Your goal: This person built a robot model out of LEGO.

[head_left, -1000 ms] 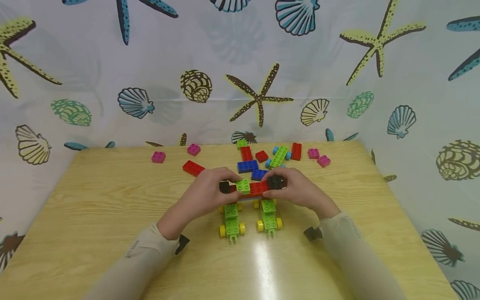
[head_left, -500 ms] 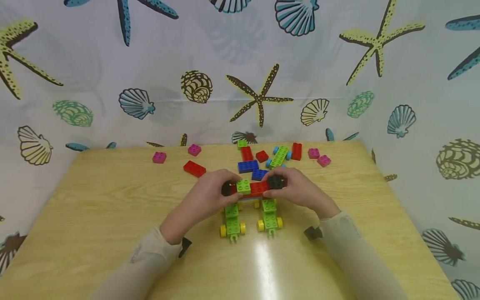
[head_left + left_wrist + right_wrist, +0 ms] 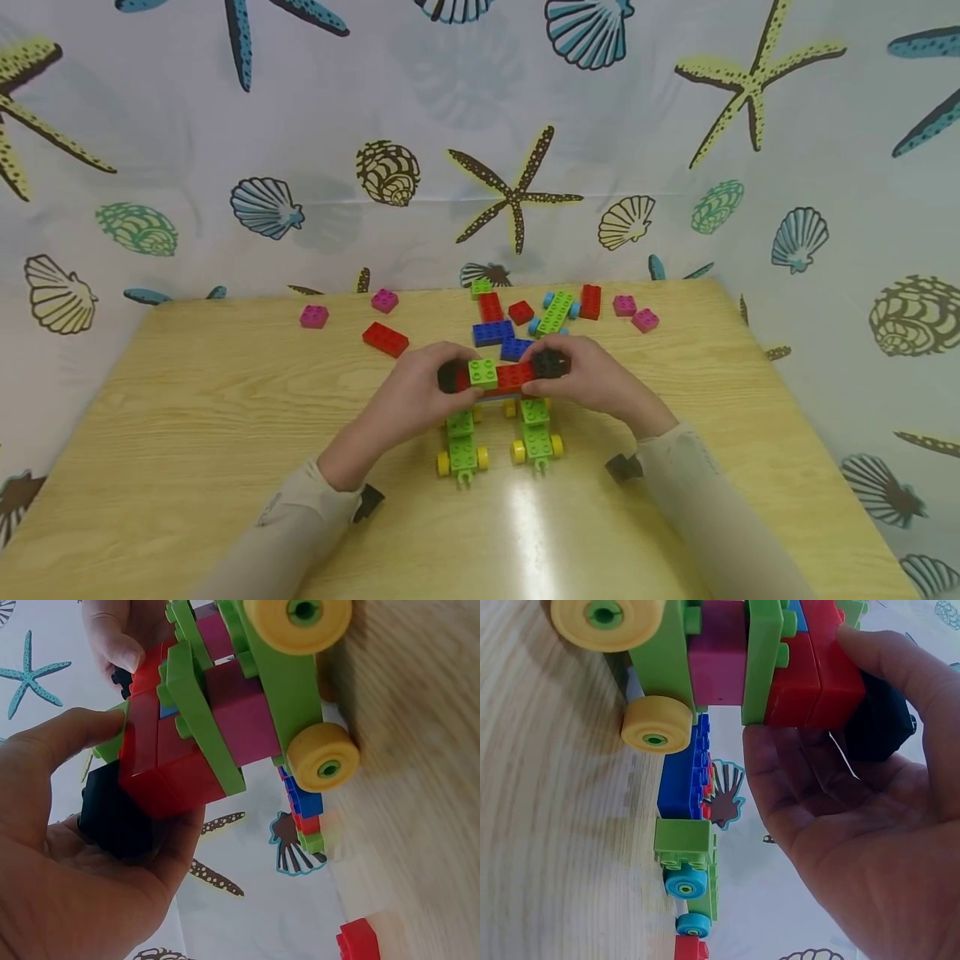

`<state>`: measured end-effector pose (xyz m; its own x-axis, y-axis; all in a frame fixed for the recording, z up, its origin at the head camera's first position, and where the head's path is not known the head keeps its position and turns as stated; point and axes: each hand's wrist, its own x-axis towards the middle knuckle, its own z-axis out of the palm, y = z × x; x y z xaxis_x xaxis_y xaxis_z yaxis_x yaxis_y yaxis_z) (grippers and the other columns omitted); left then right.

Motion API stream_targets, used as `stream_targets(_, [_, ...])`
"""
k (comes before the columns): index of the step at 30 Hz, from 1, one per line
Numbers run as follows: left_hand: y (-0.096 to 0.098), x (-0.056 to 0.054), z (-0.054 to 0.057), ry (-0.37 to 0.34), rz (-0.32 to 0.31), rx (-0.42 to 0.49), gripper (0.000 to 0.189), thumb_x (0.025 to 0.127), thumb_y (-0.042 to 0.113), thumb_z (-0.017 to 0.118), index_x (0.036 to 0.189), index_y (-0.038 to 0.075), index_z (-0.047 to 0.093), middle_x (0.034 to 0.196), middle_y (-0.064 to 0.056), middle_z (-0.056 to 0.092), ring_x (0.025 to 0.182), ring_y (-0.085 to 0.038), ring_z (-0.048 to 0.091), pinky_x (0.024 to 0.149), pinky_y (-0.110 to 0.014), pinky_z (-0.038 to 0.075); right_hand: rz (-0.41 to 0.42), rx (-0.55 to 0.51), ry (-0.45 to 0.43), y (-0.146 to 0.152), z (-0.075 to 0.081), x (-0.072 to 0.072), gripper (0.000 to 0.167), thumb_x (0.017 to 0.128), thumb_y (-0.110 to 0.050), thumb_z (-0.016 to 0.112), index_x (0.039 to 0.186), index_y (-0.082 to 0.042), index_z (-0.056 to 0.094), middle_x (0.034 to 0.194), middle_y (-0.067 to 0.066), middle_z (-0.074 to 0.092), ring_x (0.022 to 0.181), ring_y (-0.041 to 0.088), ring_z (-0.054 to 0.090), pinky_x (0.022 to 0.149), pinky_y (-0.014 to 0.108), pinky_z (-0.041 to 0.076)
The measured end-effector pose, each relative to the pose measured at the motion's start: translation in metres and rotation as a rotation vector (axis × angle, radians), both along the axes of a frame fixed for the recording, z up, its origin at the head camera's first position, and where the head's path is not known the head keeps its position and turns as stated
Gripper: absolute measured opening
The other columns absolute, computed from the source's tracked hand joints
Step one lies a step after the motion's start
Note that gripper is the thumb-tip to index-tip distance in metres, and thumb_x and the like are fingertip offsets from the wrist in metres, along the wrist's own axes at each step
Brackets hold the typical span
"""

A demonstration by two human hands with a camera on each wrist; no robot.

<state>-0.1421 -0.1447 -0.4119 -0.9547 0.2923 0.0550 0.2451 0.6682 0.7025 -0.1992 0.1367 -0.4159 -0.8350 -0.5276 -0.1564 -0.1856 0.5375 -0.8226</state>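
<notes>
My left hand [image 3: 408, 393] grips the left end of a toy-brick build, thumb and fingers on either side of its stacked red bricks [image 3: 161, 757]. A black brick [image 3: 112, 810] at that end sits within the palm. My right hand [image 3: 592, 371] holds the opposite end the same way, around red bricks [image 3: 814, 679] and another black brick [image 3: 881, 724]. A light green brick [image 3: 482, 372] tops the red row. Underneath, pink bricks [image 3: 718, 656] and green pieces join it to two green wheeled bases [image 3: 463, 454] with yellow wheels [image 3: 322, 756], standing side by side on the table.
Behind the build lie blue bricks [image 3: 492, 333], red bricks [image 3: 491, 307] and a green car base [image 3: 556, 312] with blue wheels. A red brick [image 3: 386, 339] and pink bricks [image 3: 313, 317] lie back left; more pink bricks [image 3: 645, 320] back right. A patterned cloth [image 3: 300, 125] hangs behind the wooden table [image 3: 225, 417].
The left hand has shifted slightly around the black brick at its end. Otherwise both hands keep their hold, and the build stays in place.
</notes>
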Motion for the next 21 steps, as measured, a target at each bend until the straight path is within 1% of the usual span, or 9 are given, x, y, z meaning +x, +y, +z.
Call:
stream_targets(5, [-0.0009, -0.0016, -0.0027, -0.041, 0.011, 0.064, 0.044, 0.099, 0.024, 0.086, 0.140, 0.010, 0.076, 0.142, -0.012, 0.076, 0.123, -0.032, 0.069, 0.110, -0.055, 0.061, -0.003, 0.001, 0.006, -0.0004, -0.0007, 0.0014, 0.035, 0.099, -0.031, 0.087, 0.130, -0.020, 0.075, 0.143, 0.009, 0.069, 0.124, 0.032, 0.062, 0.107, 0.049, 0.059])
stream_targets(9, [-0.0012, -0.0020, -0.0030, -0.068, 0.023, 0.096, 0.044, 0.099, 0.026, 0.087, 0.139, 0.012, 0.077, 0.143, -0.011, 0.076, 0.126, -0.033, 0.068, 0.111, -0.056, 0.060, -0.006, 0.004, 0.007, -0.0008, -0.0014, 0.0014, 0.035, 0.100, -0.031, 0.087, 0.130, -0.019, 0.075, 0.144, 0.009, 0.069, 0.125, 0.032, 0.061, 0.107, 0.049, 0.060])
stream_targets(14, [-0.0009, -0.0030, -0.0026, -0.079, 0.025, 0.131, 0.043, 0.099, 0.029, 0.087, 0.138, 0.013, 0.078, 0.144, -0.010, 0.075, 0.131, -0.033, 0.067, 0.118, -0.058, 0.057, -0.018, 0.008, 0.001, -0.0022, 0.0002, 0.0024, 0.036, 0.099, -0.030, 0.088, 0.131, -0.020, 0.075, 0.147, 0.009, 0.068, 0.127, 0.032, 0.061, 0.108, 0.050, 0.059])
stream_targets(18, [-0.0022, -0.0033, -0.0022, -0.082, 0.027, 0.133, 0.042, 0.100, 0.030, 0.087, 0.137, 0.014, 0.078, 0.144, -0.010, 0.075, 0.132, -0.034, 0.066, 0.120, -0.060, 0.054, 0.004, 0.009, 0.017, -0.0021, 0.0013, 0.0018, 0.039, 0.099, -0.034, 0.088, 0.133, -0.020, 0.075, 0.146, 0.009, 0.069, 0.125, 0.032, 0.063, 0.107, 0.049, 0.060])
stream_targets(21, [-0.0037, -0.0027, -0.0018, -0.086, 0.030, 0.123, 0.042, 0.100, 0.031, 0.087, 0.137, 0.014, 0.078, 0.144, -0.009, 0.075, 0.134, -0.034, 0.066, 0.122, -0.061, 0.052, 0.029, 0.000, 0.030, -0.0005, 0.0031, -0.0016, 0.043, 0.099, -0.038, 0.088, 0.136, -0.019, 0.076, 0.146, 0.007, 0.070, 0.127, 0.029, 0.064, 0.109, 0.048, 0.061])
